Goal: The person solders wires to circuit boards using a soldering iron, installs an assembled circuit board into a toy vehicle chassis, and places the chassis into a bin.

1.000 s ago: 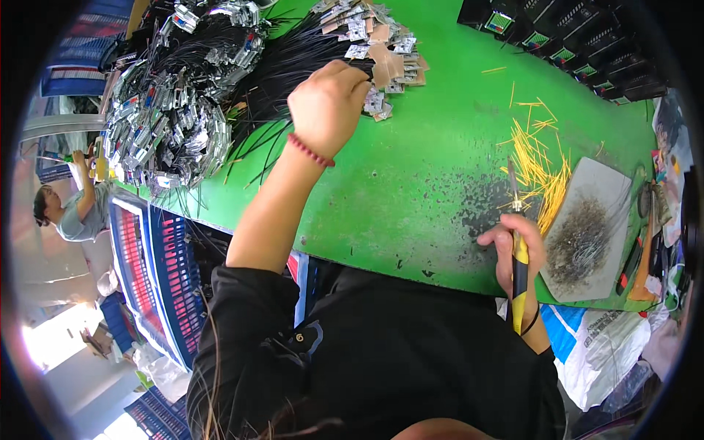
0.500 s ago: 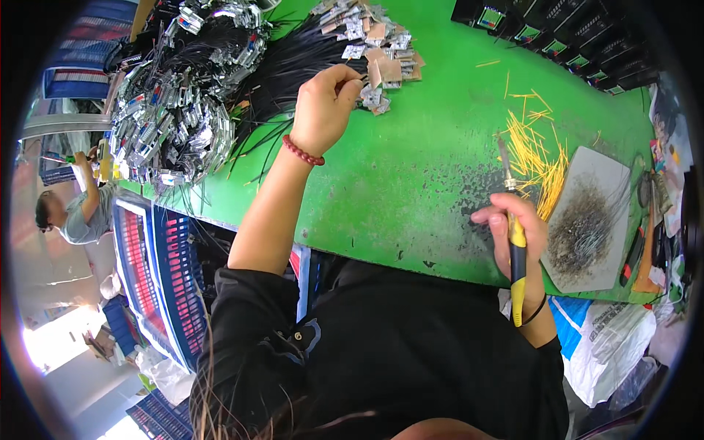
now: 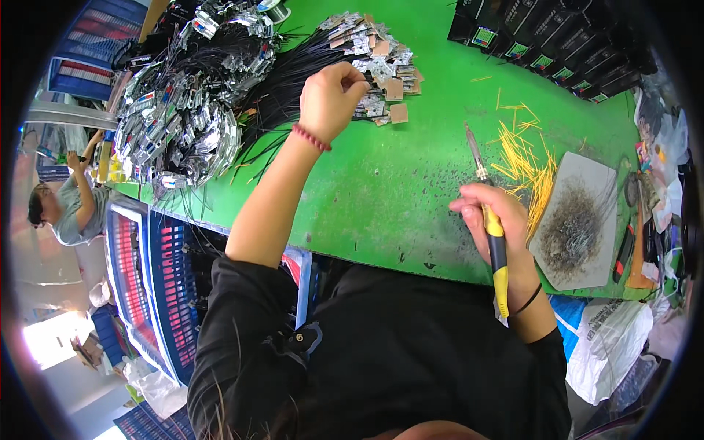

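Observation:
My right hand point(image 3: 502, 216) is wrapped round the yellow-and-black handle of a soldering iron point(image 3: 497, 253). The iron's metal tip points away from me, above the green tabletop, just left of a scatter of thin yellow sticks point(image 3: 541, 180). With thumb and index finger pinched together, my left hand point(image 3: 328, 99) is over a bundle of black wires point(image 3: 290, 77). Next to its fingertips lie small silvery pieces with brown square tabs point(image 3: 394, 89) at the wire ends. What the pinch holds is too small to make out.
Left of the bundle is a big heap of silvery metal connectors point(image 3: 180, 121) on wires. Black boxes point(image 3: 550, 44) line the far right. A grey, soot-marked board point(image 3: 576, 220) lies at right, beside a cutter point(image 3: 623, 253). Another person point(image 3: 70, 209) works at far left.
My right hand and the soldering iron have shifted left and slightly away from me. My left hand has stayed nearly in place, still pinched by the wire ends.

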Demonstrator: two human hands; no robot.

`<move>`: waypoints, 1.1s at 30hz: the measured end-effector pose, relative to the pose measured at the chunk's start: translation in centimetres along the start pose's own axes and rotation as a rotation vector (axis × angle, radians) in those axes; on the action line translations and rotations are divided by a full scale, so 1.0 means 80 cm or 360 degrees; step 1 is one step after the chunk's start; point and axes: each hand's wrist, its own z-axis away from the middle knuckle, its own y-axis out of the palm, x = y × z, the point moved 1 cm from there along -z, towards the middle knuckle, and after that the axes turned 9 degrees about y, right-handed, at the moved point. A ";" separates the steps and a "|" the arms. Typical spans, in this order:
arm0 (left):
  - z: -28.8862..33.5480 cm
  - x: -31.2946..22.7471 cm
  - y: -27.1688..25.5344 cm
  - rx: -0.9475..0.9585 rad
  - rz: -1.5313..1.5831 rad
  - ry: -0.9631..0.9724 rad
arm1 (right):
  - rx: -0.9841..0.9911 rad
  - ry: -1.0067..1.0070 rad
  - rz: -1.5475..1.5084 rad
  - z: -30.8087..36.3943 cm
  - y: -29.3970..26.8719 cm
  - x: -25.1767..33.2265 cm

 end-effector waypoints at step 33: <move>0.094 -0.143 0.127 0.0679 0.0295 0.1113 | -0.0925 0.0725 -0.0144 0.137 -0.115 -0.033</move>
